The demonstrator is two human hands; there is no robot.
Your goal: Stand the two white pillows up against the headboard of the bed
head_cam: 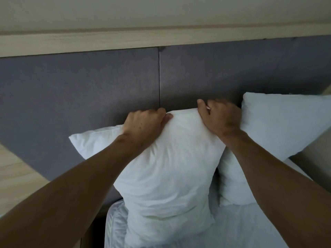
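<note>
A white pillow stands upright on the bed, its top edge near the grey padded headboard. My left hand grips its top left part. My right hand grips its top right corner. A second white pillow leans upright against the headboard to the right, its lower left part hidden behind the first pillow and my right forearm.
A white sheet covers the mattress below the pillows. A pale wooden ledge runs along the top of the headboard. A light wooden surface lies at the left of the bed. A beige edge shows at the far right.
</note>
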